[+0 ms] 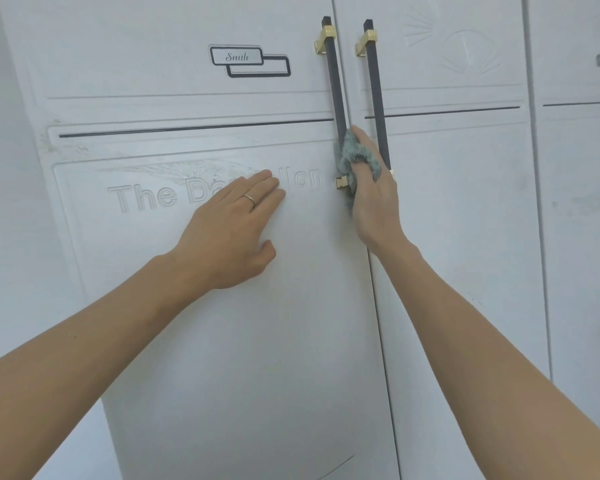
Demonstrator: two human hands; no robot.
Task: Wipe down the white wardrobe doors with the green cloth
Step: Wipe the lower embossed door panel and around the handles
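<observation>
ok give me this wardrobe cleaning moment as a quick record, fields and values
left hand: left hand lies flat with straight fingers on the left door, over the embossed lettering
right hand: right hand holds the green cloth bunched against the lower part of the left handle
right handle: right handle is dark with gold brackets, beside the right hand
ring: ring on a left hand finger
label: "Smile" sticker near the top of the left door
dirt: grey smudges at the left door's panel corner
</observation>
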